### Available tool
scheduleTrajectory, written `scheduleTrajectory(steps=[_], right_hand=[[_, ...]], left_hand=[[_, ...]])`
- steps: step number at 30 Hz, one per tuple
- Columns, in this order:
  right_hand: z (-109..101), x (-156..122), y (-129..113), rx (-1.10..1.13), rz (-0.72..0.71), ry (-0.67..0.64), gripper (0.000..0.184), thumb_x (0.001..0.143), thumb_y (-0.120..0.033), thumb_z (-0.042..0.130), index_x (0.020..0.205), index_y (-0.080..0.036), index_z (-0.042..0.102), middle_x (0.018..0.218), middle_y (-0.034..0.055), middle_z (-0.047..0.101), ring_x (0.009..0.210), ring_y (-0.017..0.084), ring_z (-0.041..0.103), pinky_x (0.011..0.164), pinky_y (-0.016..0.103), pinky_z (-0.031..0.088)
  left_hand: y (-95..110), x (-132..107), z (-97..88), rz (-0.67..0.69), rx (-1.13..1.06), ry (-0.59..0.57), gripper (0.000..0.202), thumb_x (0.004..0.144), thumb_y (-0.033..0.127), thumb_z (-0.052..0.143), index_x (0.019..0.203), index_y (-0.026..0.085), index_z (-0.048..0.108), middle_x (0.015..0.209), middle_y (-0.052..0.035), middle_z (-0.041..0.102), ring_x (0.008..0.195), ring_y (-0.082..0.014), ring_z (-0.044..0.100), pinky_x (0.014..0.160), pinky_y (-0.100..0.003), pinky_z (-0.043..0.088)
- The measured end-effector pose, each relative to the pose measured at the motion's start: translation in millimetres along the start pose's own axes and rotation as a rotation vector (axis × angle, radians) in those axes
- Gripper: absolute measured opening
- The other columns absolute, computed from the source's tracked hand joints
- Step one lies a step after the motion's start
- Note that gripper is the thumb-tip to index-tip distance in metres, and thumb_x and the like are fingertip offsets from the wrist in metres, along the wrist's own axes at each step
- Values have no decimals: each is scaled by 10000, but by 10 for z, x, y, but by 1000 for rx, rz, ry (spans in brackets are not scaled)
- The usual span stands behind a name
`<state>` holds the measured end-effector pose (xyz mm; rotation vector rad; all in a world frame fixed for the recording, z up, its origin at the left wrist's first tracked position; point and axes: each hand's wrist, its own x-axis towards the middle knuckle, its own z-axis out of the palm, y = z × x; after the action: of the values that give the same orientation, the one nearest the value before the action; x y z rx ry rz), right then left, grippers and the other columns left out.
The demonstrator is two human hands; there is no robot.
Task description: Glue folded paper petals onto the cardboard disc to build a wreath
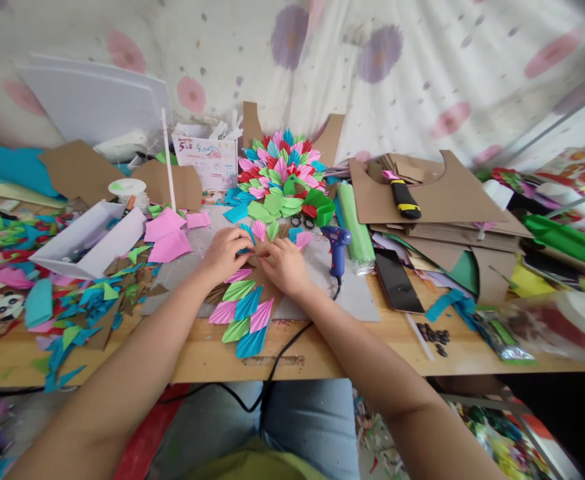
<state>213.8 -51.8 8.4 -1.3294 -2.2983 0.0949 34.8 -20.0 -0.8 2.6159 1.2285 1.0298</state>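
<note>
A brown cardboard piece [267,285] lies in front of me, edged with pleated paper leaves [248,303] in pink, green and blue. Over its far part, my left hand [228,252] has its fingers closed at a blue pleated leaf [246,231]. My right hand [285,265] rests on the cardboard close beside it, fingers bent and pressed together. Whatever its fingertips hold is hidden. Pink [258,230] and green leaves [272,231] stick out just beyond the fingers. A blue glue gun [337,250] stands right of my right hand, its cord running toward me.
Behind stands a finished-looking colourful leaf-covered piece [282,160]. Paper scraps [87,300] and a white box [90,240] lie left. To the right are a green paper roll [355,223], a phone [398,280], and a utility knife [405,198] on stacked cardboard [432,193].
</note>
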Motion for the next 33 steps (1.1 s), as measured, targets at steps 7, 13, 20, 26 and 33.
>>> scheduleTrajectory(steps=[7, 13, 20, 26, 33], right_hand=[[45, 5, 21, -35, 34, 26, 178, 878, -271, 520, 968, -201, 657, 904, 61, 618, 911, 209, 499, 819, 310, 367], [79, 28, 63, -27, 58, 8, 158, 861, -228, 530, 939, -194, 663, 890, 49, 634, 908, 202, 513, 802, 301, 368], [85, 43, 83, -94, 92, -108, 168, 868, -229, 516, 936, -166, 655, 958, 78, 649, 945, 214, 523, 822, 312, 380], [85, 40, 50, -151, 100, -150, 204, 887, -255, 484, 954, -157, 650, 976, 97, 652, 970, 220, 535, 836, 310, 393], [13, 87, 11, -201, 104, -234, 247, 893, -247, 450, 1032, -160, 634, 1048, 103, 648, 1001, 214, 562, 818, 292, 422]], left_hand=[[2, -6, 32, 28, 6, 12, 63, 755, 168, 579, 748, 200, 633, 893, -41, 629, 884, -198, 562, 834, -369, 436], [43, 8, -54, -3, -55, 42, 82, 784, 230, 590, 848, 205, 634, 966, -42, 627, 964, -194, 568, 888, -368, 441], [-127, -26, -149, -231, -36, 330, 94, 826, 257, 532, 857, 206, 605, 912, -34, 617, 919, -172, 566, 889, -345, 452], [-225, -59, -44, -260, -41, 296, 87, 809, 236, 542, 801, 186, 613, 852, -35, 608, 887, -170, 572, 852, -326, 462], [-190, -55, -67, -316, -37, 244, 72, 790, 208, 553, 785, 191, 622, 871, -34, 613, 896, -175, 576, 862, -331, 458]])
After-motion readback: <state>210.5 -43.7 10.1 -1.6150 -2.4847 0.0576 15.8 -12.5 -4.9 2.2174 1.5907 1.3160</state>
